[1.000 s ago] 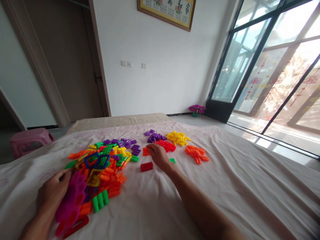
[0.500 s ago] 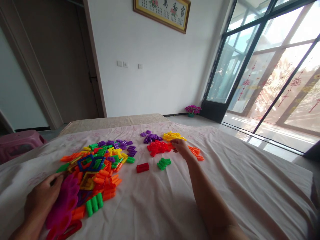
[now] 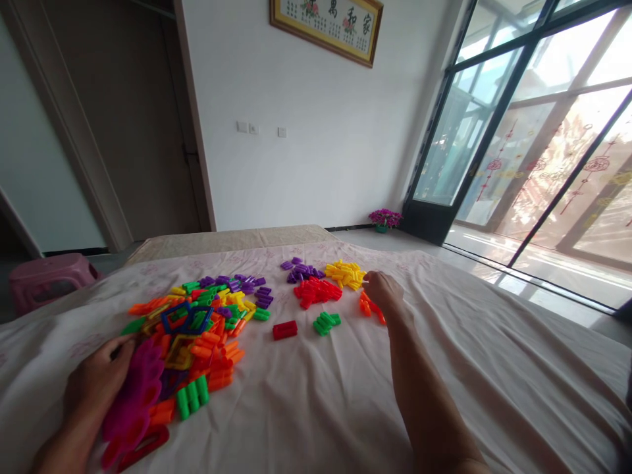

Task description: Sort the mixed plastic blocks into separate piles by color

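Probably, a light touch suited the right hand [image 3: 384, 288] by the orange tube blocks [image 3: 366, 305]; the left hand [image 3: 96, 378] curled by the magenta scalloped piece [image 3: 134, 388], both grips unclear.

a home room, shown by framed calligraphy [image 3: 326, 27], potted flowers [image 3: 385, 218], plastic stool [image 3: 53, 280].

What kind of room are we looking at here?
Probably a room in a home: a framed piece of calligraphy hangs on the white wall, a pink plastic stool stands at the left, and a pot of magenta flowers sits near the glass doors.
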Demonstrator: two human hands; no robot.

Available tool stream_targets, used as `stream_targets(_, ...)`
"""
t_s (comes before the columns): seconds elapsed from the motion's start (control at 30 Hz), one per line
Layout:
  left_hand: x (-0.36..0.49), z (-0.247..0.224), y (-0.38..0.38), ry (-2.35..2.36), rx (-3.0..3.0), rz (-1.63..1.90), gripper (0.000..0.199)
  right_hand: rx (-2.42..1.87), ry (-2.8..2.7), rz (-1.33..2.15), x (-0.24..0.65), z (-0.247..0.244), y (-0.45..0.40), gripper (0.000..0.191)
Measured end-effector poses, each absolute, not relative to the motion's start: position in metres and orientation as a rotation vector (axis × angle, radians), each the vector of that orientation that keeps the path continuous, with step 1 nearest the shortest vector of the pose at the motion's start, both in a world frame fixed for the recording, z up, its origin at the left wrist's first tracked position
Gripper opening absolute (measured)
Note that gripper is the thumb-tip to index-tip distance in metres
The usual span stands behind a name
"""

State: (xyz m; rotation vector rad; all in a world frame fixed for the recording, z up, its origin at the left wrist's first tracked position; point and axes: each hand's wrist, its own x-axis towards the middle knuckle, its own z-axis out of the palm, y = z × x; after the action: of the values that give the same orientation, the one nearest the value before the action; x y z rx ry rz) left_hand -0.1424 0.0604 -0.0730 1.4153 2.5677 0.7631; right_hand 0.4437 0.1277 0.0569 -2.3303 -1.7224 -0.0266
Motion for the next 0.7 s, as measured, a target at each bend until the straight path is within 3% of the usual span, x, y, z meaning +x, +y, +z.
stream_targets(0.17,-0.138,-0.068,0.060,2.587,1.347,0.692,0.061,-1.547,-2.305,0.263,0.350,0.046,0.109,0.026)
stream_targets(0.23,-0.138,-0.067,0.060,2.577,1.339,0.704,0.060,-1.250,-2.429,0.459,0.308,0.029,0.096,0.031)
stream_targets(0.37,-0.137,-0.068,0.059,2.556,1.343,0.754,0.060,-0.821,-2.585,0.469,0.248,-0.004,0.068,0.047)
stream_targets(0.53,-0.136,-0.068,0.058,2.545,1.335,0.783,0.060,-0.746,-2.611,0.417,0.214,-0.029,0.057,0.054)
stream_targets(0.7,-0.136,-0.068,0.058,2.539,1.339,0.774,0.060,-0.833,-2.666,0.338,0.210,-0.038,0.058,0.035)
